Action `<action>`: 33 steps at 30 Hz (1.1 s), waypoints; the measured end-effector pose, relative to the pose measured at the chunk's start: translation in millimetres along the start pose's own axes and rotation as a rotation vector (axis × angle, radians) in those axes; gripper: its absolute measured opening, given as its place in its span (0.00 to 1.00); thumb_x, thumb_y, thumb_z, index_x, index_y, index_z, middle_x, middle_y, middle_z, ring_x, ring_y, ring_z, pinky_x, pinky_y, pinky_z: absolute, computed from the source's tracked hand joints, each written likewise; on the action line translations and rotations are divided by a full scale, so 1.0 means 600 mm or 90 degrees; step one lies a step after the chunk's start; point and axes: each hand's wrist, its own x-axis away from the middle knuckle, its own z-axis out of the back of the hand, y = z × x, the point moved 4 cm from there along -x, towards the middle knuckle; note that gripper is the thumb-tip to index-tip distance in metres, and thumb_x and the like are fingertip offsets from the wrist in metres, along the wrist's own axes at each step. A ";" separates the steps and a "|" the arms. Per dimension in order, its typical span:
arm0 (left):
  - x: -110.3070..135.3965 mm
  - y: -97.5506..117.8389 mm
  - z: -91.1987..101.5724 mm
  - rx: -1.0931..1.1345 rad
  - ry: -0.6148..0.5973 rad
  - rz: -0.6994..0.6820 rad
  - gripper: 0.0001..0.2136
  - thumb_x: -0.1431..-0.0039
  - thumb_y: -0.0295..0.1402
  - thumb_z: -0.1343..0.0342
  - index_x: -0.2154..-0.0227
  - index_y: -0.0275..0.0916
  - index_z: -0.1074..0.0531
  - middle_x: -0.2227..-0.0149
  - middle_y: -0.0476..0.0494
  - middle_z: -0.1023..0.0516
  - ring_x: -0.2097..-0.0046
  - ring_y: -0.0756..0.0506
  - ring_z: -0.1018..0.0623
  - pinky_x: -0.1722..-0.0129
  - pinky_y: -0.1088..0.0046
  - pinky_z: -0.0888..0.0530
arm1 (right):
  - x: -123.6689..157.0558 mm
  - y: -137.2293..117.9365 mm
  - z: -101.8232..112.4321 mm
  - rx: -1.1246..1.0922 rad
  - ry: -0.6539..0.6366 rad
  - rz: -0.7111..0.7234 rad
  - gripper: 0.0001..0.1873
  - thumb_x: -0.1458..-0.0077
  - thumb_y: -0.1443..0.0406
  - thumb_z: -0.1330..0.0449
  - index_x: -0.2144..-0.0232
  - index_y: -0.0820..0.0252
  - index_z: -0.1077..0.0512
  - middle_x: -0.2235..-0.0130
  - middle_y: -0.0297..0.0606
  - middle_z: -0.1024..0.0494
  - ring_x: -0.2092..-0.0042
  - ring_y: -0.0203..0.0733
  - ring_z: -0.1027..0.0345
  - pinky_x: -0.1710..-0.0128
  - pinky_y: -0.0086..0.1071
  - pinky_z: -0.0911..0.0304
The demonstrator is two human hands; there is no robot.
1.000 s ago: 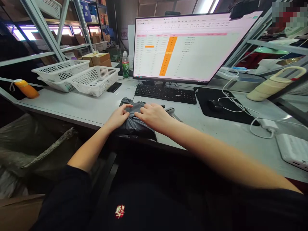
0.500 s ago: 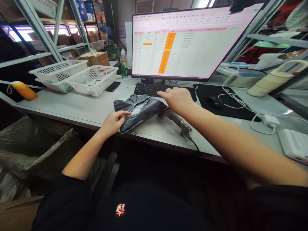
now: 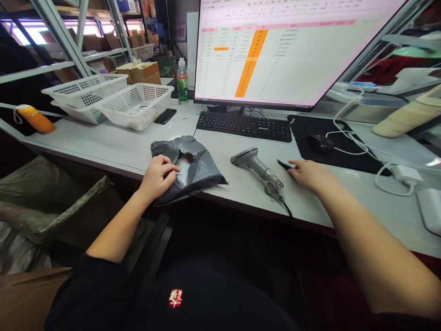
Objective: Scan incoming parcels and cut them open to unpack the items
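A grey plastic mailer bag point(image 3: 195, 168) lies crumpled at the near edge of the white table point(image 3: 113, 147). My left hand point(image 3: 156, 177) rests on its left side, fingers curled and gripping the plastic. My right hand point(image 3: 310, 174) lies low on the table to the right. Its thumb and fingertips are pinched on the end of a small black object point(image 3: 284, 164) that I cannot name. A grey handheld barcode scanner point(image 3: 257, 166) lies between the bag and my right hand, with its cable running off the table edge.
Behind the scanner are a black keyboard point(image 3: 244, 125) and a large monitor point(image 3: 275, 50) showing a spreadsheet. A mouse point(image 3: 320, 143) sits on a black mat at right with white cables. White baskets point(image 3: 136, 105), a phone point(image 3: 164, 116) and a bottle point(image 3: 182, 86) stand at back left.
My right hand left the bag, passed the keyboard and came down to the right of the scanner. The bag now lies flatter under my left hand, and the scanner is uncovered.
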 end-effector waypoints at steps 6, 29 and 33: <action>-0.004 0.016 -0.018 -0.061 -0.046 -0.187 0.15 0.34 0.41 0.44 0.76 0.40 0.25 0.57 0.42 0.20 0.43 0.38 0.29 0.40 0.53 0.35 | 0.026 -0.291 0.079 -0.128 0.068 0.397 0.17 0.31 0.63 0.44 0.44 0.58 0.25 0.48 0.46 0.20 0.46 0.49 0.28 0.46 0.42 0.34; 0.088 -0.117 0.067 -0.276 -0.085 -0.342 0.19 0.30 0.40 0.47 0.78 0.42 0.37 0.76 0.50 0.29 0.67 0.46 0.28 0.59 0.62 0.33 | 0.045 -0.308 0.006 -0.005 0.134 0.694 0.19 0.31 0.68 0.47 0.77 0.58 0.32 0.75 0.35 0.29 0.70 0.40 0.45 0.67 0.34 0.52; 0.102 -0.142 0.018 -0.258 -0.104 -0.227 0.11 0.36 0.37 0.43 0.74 0.41 0.30 0.73 0.46 0.24 0.65 0.43 0.25 0.59 0.61 0.32 | 0.056 -0.294 -0.025 0.000 0.111 0.603 0.15 0.33 0.66 0.45 0.74 0.58 0.30 0.72 0.37 0.27 0.67 0.41 0.38 0.67 0.34 0.47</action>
